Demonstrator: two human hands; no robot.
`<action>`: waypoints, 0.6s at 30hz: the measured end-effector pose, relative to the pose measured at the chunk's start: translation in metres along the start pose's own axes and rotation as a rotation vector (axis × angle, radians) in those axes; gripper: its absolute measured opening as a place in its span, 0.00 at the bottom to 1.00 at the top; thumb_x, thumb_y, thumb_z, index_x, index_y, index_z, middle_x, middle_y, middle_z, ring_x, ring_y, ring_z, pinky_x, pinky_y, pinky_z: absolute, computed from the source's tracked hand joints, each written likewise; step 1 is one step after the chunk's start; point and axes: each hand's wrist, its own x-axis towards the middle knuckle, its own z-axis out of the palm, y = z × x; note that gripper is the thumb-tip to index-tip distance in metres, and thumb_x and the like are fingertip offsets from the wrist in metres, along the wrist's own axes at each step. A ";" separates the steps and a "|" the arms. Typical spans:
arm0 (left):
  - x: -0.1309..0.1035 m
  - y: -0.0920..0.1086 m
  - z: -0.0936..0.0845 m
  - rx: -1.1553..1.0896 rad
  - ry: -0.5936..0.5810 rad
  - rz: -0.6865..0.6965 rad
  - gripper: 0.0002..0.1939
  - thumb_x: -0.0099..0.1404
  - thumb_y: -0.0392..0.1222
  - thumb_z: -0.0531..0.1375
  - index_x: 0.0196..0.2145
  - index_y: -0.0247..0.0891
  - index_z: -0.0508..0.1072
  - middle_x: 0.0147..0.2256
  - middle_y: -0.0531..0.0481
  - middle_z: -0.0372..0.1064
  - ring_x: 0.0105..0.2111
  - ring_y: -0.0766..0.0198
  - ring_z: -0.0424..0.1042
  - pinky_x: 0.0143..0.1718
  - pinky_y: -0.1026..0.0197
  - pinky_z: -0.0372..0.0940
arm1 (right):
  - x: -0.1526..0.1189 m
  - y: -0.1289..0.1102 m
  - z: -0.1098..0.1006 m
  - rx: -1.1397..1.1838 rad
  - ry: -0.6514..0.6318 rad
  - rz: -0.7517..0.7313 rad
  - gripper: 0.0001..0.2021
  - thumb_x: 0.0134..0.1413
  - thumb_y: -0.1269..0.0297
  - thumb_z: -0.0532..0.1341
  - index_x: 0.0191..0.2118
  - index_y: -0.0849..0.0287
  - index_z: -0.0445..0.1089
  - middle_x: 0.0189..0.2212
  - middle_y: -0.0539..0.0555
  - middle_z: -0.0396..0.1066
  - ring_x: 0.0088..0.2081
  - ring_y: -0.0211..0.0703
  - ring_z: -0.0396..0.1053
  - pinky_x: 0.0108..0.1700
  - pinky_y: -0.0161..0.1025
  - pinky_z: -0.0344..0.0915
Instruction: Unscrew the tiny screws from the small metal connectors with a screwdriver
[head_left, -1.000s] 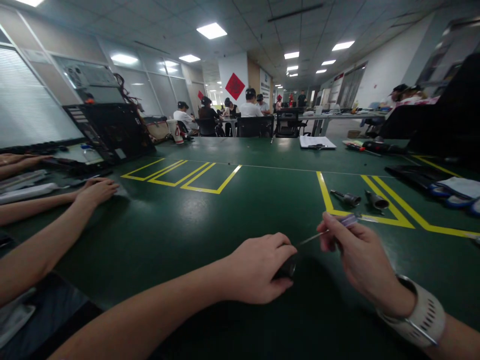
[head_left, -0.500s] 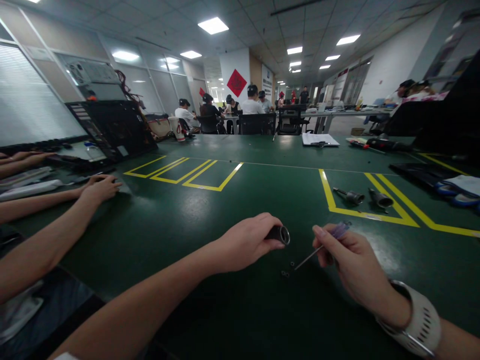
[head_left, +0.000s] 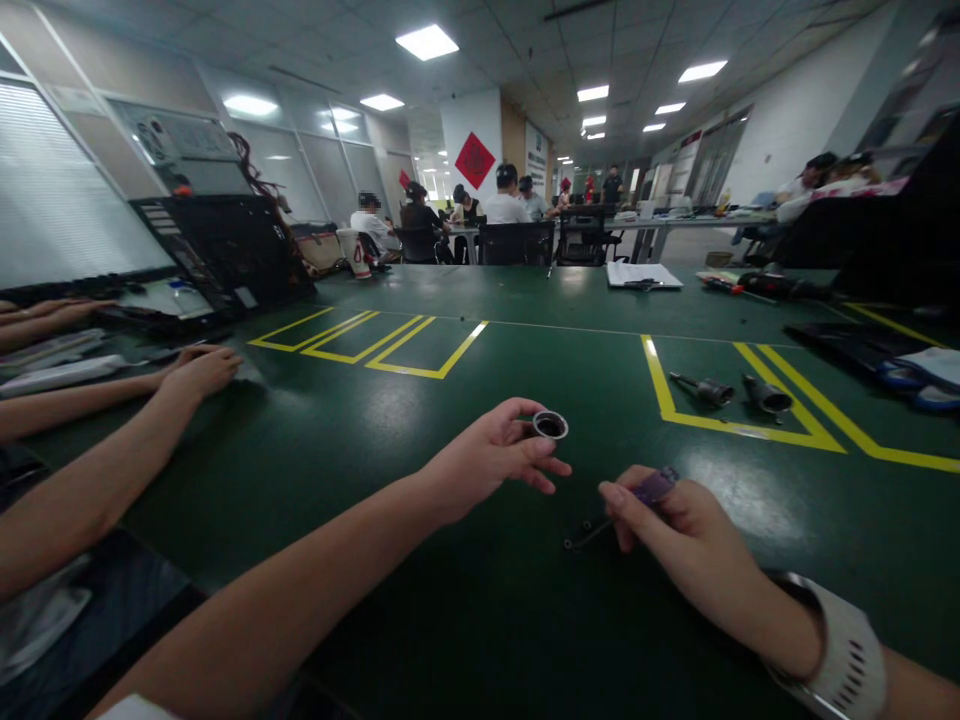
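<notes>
My left hand (head_left: 491, 455) pinches a dark metal cup (head_left: 551, 426) between thumb and index finger. Its round, open end with a bright rim faces up towards me, and the other fingers are spread below. A screwdriver (head_left: 655, 487) with a translucent purple handle is gripped in my right hand (head_left: 675, 530), its thin shaft slanting down to the left. By its tip lie tiny dark ring-shaped parts (head_left: 568, 544) on the green tabletop (head_left: 450, 630); whether the tip touches one I cannot tell. The cup's far end is hidden by my fingers.
Two hole-saw-like bits (head_left: 766, 395) lie inside a yellow-taped outline (head_left: 750, 430) on the right. Beyond are a clipboard with papers (head_left: 643, 277), a paper cup (head_left: 354, 254) and a black tray (head_left: 832, 352). Another person's hands (head_left: 199, 372) rest at the left.
My left hand has turned the metal cup so its opening faces more upward, and its lower fingers have spread. My right hand has shifted slightly left and down with the screwdriver, its tip nearer the small parts.
</notes>
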 end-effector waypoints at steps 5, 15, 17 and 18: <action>-0.005 0.000 0.004 -0.108 0.019 -0.038 0.17 0.54 0.31 0.62 0.41 0.35 0.63 0.44 0.42 0.66 0.40 0.59 0.72 0.42 0.54 0.66 | -0.004 -0.008 0.001 -0.125 -0.004 -0.094 0.18 0.58 0.54 0.51 0.21 0.57 0.63 0.16 0.47 0.63 0.20 0.36 0.63 0.24 0.34 0.58; -0.003 -0.003 0.008 -0.082 0.092 -0.088 0.23 0.47 0.27 0.64 0.43 0.34 0.69 0.40 0.45 0.70 0.42 0.58 0.71 0.51 0.50 0.60 | -0.009 0.012 0.003 0.239 0.204 -0.027 0.13 0.58 0.57 0.54 0.27 0.57 0.67 0.18 0.47 0.64 0.20 0.36 0.63 0.23 0.34 0.60; -0.003 -0.004 0.008 -0.051 0.094 -0.106 0.22 0.48 0.28 0.64 0.43 0.34 0.70 0.41 0.45 0.71 0.43 0.58 0.70 0.51 0.50 0.59 | -0.010 0.012 0.000 0.299 0.270 -0.108 0.10 0.59 0.60 0.54 0.30 0.56 0.67 0.22 0.47 0.65 0.22 0.35 0.64 0.25 0.34 0.61; -0.004 -0.004 0.008 -0.036 0.093 -0.113 0.21 0.48 0.28 0.64 0.43 0.34 0.71 0.42 0.44 0.71 0.43 0.58 0.70 0.51 0.50 0.59 | -0.011 0.010 -0.001 0.303 0.292 -0.160 0.09 0.60 0.61 0.53 0.31 0.56 0.68 0.23 0.48 0.66 0.24 0.36 0.64 0.26 0.34 0.61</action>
